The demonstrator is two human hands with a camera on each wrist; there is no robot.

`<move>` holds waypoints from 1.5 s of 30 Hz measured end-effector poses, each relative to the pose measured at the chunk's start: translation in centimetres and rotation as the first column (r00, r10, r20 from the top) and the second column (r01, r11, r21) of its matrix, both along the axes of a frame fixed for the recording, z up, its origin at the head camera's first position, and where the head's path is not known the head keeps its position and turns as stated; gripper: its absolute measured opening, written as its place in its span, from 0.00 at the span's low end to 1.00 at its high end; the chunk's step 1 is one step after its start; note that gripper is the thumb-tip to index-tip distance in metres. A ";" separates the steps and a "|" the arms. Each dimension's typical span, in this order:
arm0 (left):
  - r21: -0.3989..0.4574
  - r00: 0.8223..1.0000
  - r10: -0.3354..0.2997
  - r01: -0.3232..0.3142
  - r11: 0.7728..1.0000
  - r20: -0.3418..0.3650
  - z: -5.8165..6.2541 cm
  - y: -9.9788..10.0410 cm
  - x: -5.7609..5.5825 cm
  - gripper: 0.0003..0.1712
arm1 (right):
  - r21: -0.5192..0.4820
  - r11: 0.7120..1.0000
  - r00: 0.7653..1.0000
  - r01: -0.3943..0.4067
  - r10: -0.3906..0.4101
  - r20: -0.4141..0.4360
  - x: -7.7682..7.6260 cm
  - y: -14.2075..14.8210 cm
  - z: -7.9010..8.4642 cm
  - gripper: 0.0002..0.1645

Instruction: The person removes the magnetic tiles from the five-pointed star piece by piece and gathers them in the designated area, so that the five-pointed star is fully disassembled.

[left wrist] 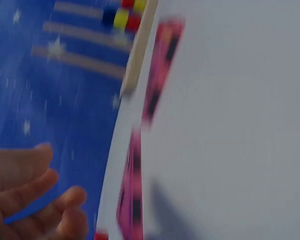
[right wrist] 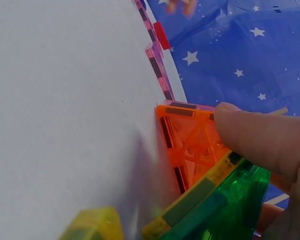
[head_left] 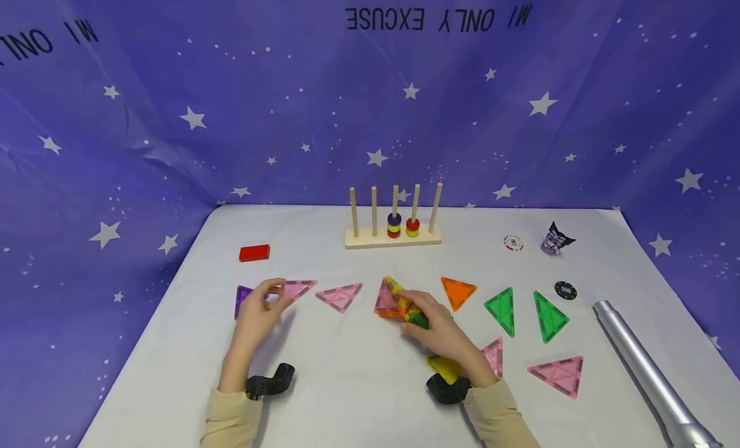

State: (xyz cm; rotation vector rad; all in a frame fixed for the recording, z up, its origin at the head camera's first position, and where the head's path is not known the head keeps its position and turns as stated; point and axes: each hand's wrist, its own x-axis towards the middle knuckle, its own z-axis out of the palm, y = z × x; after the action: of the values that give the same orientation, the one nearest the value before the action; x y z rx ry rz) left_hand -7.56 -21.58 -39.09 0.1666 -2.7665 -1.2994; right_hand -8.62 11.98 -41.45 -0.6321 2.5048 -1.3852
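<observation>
Near the table's left side, my left hand [head_left: 257, 313] hovers with loosely bent fingers. In the left wrist view nothing shows between its fingers [left wrist: 65, 205]. Close to it lie a purple triangular magnetic tile [head_left: 243, 297], partly hidden, and a pink one [head_left: 297, 290]. Another pink triangle [head_left: 340, 296] lies to the right. My right hand [head_left: 436, 326] grips triangular magnetic tiles, with a yellow tile [right wrist: 190, 200] and a green tile [right wrist: 235, 200] tilted together. Its thumb touches an orange tile [right wrist: 190, 135], which sits against a pink tile [head_left: 386, 298]. The fingers' far side is hidden.
A wooden peg stand [head_left: 393, 239] with coloured beads stands at the back. Orange [head_left: 458, 292], green [head_left: 503, 311] and pink [head_left: 561, 374] triangles lie rightward. A yellow tile [head_left: 445, 367] is by the right wrist. A red block [head_left: 254, 252], figurine [head_left: 555, 240] and silver tube [head_left: 647, 371] lie around.
</observation>
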 end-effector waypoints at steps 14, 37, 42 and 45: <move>0.301 0.833 -0.537 0.483 0.822 0.130 -2.1 12.0 -4.2 0.41 | 0.005 1.000 1.000 0.012 -0.012 0.006 0.1 0.2 -0.2 0.33; 0.327 0.834 -0.515 0.439 0.837 0.198 -2.2 12.7 -6.0 0.53 | -0.009 0.999 0.999 0.047 -0.047 0.007 -0.1 -0.1 -0.2 0.34; 0.340 0.848 -0.491 0.410 0.846 0.200 -2.4 12.9 -5.7 0.56 | -0.011 0.999 0.999 0.039 -0.039 0.019 -0.2 0.0 -0.2 0.34; 0.378 0.844 -0.502 0.408 0.831 0.191 -2.7 13.1 -5.4 0.53 | -0.009 1.000 1.000 0.017 -0.017 0.014 0.0 0.2 -0.2 0.34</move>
State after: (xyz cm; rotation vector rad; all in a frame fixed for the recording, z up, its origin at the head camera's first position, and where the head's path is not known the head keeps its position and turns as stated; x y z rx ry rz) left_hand -12.99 -8.50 -41.82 -0.3572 -2.9109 -1.9959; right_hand -8.67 12.15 -41.61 -0.6019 2.4999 -1.4024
